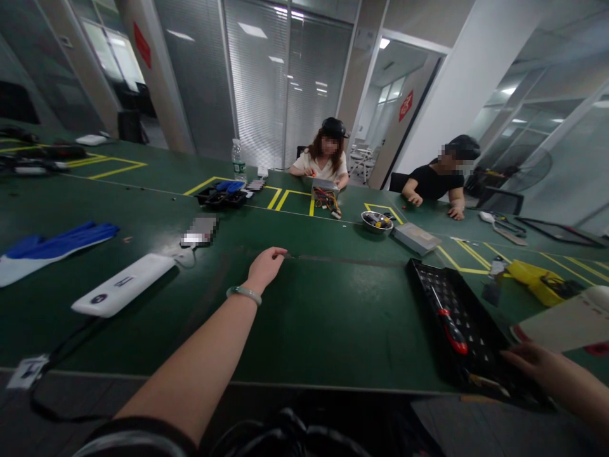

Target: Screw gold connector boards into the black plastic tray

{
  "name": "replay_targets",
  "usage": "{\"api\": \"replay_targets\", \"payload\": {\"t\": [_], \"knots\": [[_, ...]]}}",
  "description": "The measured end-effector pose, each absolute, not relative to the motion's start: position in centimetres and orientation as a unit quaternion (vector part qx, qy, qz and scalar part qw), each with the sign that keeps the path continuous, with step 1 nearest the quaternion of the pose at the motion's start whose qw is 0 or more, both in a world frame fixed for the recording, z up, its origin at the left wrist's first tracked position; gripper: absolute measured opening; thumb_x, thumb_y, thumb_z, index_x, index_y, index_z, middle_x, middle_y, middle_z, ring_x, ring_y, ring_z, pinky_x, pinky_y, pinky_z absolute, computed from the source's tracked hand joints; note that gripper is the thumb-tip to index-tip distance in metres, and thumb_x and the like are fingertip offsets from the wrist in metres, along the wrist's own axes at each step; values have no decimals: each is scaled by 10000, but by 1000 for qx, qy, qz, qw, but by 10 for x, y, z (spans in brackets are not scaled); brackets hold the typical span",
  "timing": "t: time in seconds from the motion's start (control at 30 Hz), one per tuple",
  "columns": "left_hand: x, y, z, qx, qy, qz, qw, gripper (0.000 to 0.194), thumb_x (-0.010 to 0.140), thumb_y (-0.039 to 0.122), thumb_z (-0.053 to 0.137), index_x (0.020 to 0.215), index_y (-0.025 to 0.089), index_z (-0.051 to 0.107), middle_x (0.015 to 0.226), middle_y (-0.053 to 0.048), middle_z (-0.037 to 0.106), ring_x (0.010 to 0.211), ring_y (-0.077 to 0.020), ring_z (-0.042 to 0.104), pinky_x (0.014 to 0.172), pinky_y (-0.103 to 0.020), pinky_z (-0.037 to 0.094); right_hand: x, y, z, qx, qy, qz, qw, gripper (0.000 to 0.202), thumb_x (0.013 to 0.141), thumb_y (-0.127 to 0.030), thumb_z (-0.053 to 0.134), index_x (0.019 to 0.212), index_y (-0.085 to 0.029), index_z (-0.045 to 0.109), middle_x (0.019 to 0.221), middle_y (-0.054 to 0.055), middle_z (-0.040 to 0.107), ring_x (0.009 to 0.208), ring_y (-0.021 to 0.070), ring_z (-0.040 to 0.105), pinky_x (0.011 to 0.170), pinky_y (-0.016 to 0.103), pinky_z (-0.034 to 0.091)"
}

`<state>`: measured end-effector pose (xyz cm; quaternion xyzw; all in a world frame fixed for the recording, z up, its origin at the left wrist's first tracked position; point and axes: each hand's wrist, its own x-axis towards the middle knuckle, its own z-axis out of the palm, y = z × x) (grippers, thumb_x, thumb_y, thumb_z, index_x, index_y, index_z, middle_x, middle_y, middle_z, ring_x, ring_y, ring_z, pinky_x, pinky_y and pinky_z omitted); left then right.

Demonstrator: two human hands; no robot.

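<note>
My left hand (pixel 266 266), with a pale green bangle (pixel 244 293) on the wrist, is over the middle of the green table (pixel 333 317), close to a dark seam. Its fingers are curled together, and anything between the fingertips is too small or hidden to tell. At the right, my right hand (pixel 535 360) grips the near right edge of a black tray (pixel 423 279); part of the fingers is out of sight. A screwdriver (pixel 451 330) with a red and black handle lies in the tray, among small pieces I cannot make out.
Left are a white power bank (pixel 126 285) and blue-white gloves (pixel 59 247). Beyond stand a water bottle (pixel 238 162), a metal bowl (pixel 377 221) and a grey box (pixel 415 239). Right are a yellow item (pixel 537 282) and a white container (pixel 566 320). Two people sit across.
</note>
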<state>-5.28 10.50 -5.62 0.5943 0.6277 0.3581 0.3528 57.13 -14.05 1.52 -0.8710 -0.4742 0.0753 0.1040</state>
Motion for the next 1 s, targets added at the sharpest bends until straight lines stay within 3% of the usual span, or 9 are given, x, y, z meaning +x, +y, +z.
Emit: {"api": "replay_targets", "payload": {"t": [0.17, 0.33, 0.47, 0.6, 0.77, 0.9, 1.0], "knots": [[-54, 110, -59, 602, 625, 362, 339, 333, 1019, 392, 617, 1273, 177, 643, 1286, -108, 657, 1094, -221, 669, 950, -438, 587, 554, -173, 2, -841, -487, 223, 74, 386, 606, -585, 732, 867, -306, 790, 1151, 214, 758, 1009, 286, 741, 928, 384, 497], [-55, 113, -63, 612, 623, 360, 330, 338, 1016, 398, 622, 1260, 165, 648, 1248, -102, 674, 1075, -220, 676, 949, -444, 584, 544, -168, -8, -843, -488, 219, 55, 380, 576, -590, 727, 848, -325, 724, 940, 207, 750, 868, 325, 716, 865, 469, 472], [-57, 114, -66, 616, 623, 352, 329, 326, 1021, 397, 614, 1252, 170, 652, 1229, -99, 680, 1045, -209, 681, 930, -428, 591, 544, -161, -5, -842, -492, 214, 46, 345, 539, -481, 727, 843, -318, 736, 828, 177, 725, 755, 296, 676, 800, 469, 454], [-58, 116, -68, 622, 620, 348, 328, 327, 1023, 394, 612, 1259, 170, 648, 1234, -100, 676, 1045, -208, 681, 921, -424, 595, 548, -159, 4, -847, -491, 198, 55, 332, 572, -390, 674, 882, -305, 756, 893, 193, 744, 763, 299, 685, 788, 472, 457], [-58, 116, -67, 626, 620, 343, 325, 332, 1020, 393, 615, 1263, 169, 646, 1246, -102, 671, 1060, -214, 677, 932, -433, 591, 545, -156, 12, -825, -525, 197, 68, 296, 666, -394, 685, 942, -330, 768, 1215, 166, 720, 990, 263, 719, 926, 384, 479], [-58, 114, -65, 630, 621, 340, 320, 332, 1022, 396, 612, 1264, 172, 646, 1254, -102, 669, 1072, -217, 673, 944, -440, 585, 533, -158, 6, -818, -533, 214, 31, 179, 661, -417, 757, 797, -304, 785, 1009, 175, 743, 911, 270, 722, 877, 401, 484], [-58, 113, -64, 631, 624, 333, 319, 334, 1024, 401, 606, 1264, 173, 647, 1240, -100, 673, 1053, -212, 677, 934, -434, 588, 528, -160, 0, -797, -563, 215, 31, 201, 654, -411, 760, 804, -283, 802, 1022, 187, 751, 919, 266, 729, 850, 375, 504]]}}
